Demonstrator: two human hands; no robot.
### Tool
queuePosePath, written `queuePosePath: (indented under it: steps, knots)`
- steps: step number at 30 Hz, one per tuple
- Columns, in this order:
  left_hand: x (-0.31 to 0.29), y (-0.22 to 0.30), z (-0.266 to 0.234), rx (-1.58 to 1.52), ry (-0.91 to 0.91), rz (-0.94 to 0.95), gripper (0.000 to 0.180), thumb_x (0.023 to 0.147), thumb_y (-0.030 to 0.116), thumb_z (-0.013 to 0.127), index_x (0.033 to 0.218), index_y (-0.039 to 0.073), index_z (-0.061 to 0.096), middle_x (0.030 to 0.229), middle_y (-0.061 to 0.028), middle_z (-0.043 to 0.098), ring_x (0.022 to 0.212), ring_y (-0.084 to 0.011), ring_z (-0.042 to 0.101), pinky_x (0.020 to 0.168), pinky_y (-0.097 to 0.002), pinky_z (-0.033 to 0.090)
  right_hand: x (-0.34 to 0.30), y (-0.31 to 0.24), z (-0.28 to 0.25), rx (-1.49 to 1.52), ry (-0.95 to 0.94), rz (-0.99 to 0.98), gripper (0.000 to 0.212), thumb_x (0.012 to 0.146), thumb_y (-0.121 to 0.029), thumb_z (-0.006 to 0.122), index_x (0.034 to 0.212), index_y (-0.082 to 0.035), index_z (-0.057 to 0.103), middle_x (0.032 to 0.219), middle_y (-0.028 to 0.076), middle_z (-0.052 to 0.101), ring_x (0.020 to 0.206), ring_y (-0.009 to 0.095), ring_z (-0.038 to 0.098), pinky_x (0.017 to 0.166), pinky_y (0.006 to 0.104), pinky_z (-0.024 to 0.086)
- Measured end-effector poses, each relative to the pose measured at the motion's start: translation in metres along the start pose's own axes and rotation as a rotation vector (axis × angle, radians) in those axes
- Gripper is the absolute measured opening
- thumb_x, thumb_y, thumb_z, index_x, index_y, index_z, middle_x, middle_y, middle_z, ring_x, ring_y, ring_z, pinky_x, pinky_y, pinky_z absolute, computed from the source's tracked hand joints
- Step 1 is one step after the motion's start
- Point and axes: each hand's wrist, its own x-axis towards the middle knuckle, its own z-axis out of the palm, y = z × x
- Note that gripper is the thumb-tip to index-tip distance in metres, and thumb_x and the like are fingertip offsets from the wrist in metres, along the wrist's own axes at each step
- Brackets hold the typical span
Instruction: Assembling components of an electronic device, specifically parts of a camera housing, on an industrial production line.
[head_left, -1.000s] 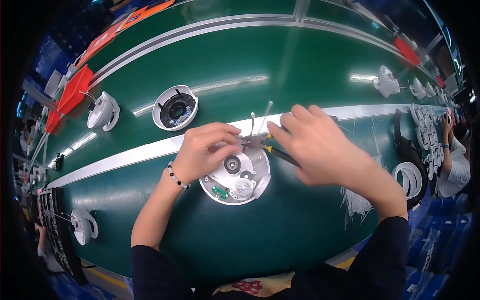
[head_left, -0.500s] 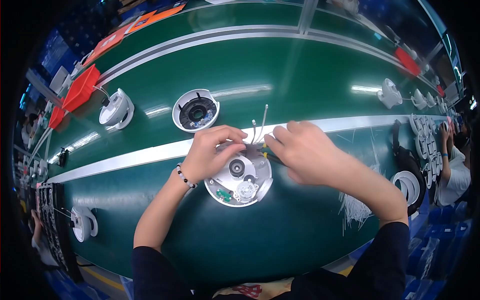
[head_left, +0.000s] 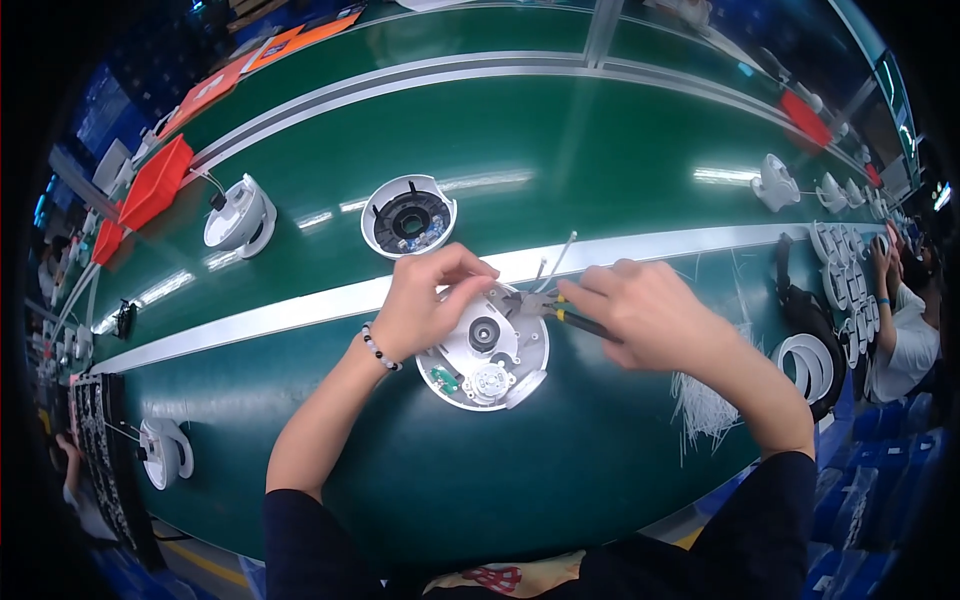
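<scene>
A white round housing (head_left: 527,358) lies open side up on the near green bench, showing a dark ring, a small green circuit board and a round white motor-like part. At its upper left rim, the thumb and fingers of my left hand (head_left: 436,300) are closed in a pinch; what lies between the fingertips is partly hidden. My right hand (head_left: 640,312) grips cutting pliers (head_left: 585,322) with black and yellow handles. Their metal jaws reach over the housing's upper right edge, beside thin upright leads (head_left: 563,258).
Beyond the metal strip sits a white cover (head_left: 410,217) with a black inside. White camera-like units (head_left: 240,217) stand left and far right. A heap of thin white strips (head_left: 708,405) lies right of my hands, near white rings (head_left: 805,368). A co-worker (head_left: 897,335) is at the far right.
My right hand has drawn slightly right and down, baring the pliers' jaws. The upright leads now lean further right. My left hand stays pinched at the rim. The whole view has shifted a little.
</scene>
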Motion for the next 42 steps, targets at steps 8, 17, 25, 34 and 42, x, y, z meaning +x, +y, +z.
queuePosePath:
  steps: [8, 17, 25, 34, 42]
  knots:
    - [0.033, 0.052, -0.01, -0.272, 0.488, 0.261, 0.005, 0.079, -0.004, 0.057, 0.083, -0.002, 0.059, 0.078, -0.0102, 0.064, 0.073, -0.0145, 0.063, 0.063, -0.0228, 0.051, -0.074, 0.006, -0.035, 0.654, 0.331, 0.048, 0.051, 0.05, -0.01, 0.06, 0.099, 0.001, 0.06, 0.085, 0.014, 0.061, 0.07, 0.026, 0.059, 0.06, 0.0302, 0.047]
    - [0.028, 0.046, -0.037, 0.297, 0.154, 0.177, 0.055, 0.069, -0.007, 0.053, 0.122, 0.004, 0.044, 0.119, -0.0131, 0.052, 0.106, -0.0256, 0.053, 0.086, -0.0341, 0.044, -0.07, -0.096, 0.033, 0.68, -0.034, -0.235, 0.063, 0.058, -0.021, 0.065, 0.117, -0.004, 0.049, 0.093, 0.008, 0.051, 0.075, 0.023, 0.051, 0.064, 0.031, 0.043]
    - [-0.089, -0.014, -0.018, -0.629, -0.181, -0.551, 0.062, 0.079, 0.018, 0.062, 0.129, 0.0, 0.03, 0.118, -0.0137, 0.047, 0.106, -0.017, 0.046, 0.087, -0.0276, 0.041, -0.058, -0.139, 0.082, 0.542, 0.071, -0.234, 0.063, 0.057, -0.028, 0.067, 0.115, -0.007, 0.052, 0.099, 0.007, 0.052, 0.082, 0.023, 0.051, 0.069, 0.0329, 0.038]
    - [-0.165, -0.008, -0.13, -0.97, 0.617, -0.565, 0.048, 0.085, 0.016, 0.052, 0.128, 0.01, 0.029, 0.121, -0.0132, 0.045, 0.107, -0.0305, 0.051, 0.079, -0.0458, 0.051, -0.039, -0.147, 0.08, 0.641, 0.062, -0.185, 0.064, 0.056, -0.019, 0.061, 0.116, -0.002, 0.047, 0.105, 0.016, 0.05, 0.095, 0.034, 0.048, 0.081, 0.0435, 0.037]
    - [-0.166, -0.156, -0.294, -0.492, 1.295, -0.427, 0.045, 0.086, 0.029, 0.053, 0.12, 0.002, 0.039, 0.107, -0.0176, 0.052, 0.078, -0.0287, 0.062, 0.06, -0.0348, 0.055, -0.027, -0.158, 0.076, 0.565, 0.018, -0.217, 0.064, 0.06, -0.025, 0.065, 0.118, -0.005, 0.048, 0.107, 0.006, 0.051, 0.094, 0.023, 0.047, 0.077, 0.0336, 0.035]
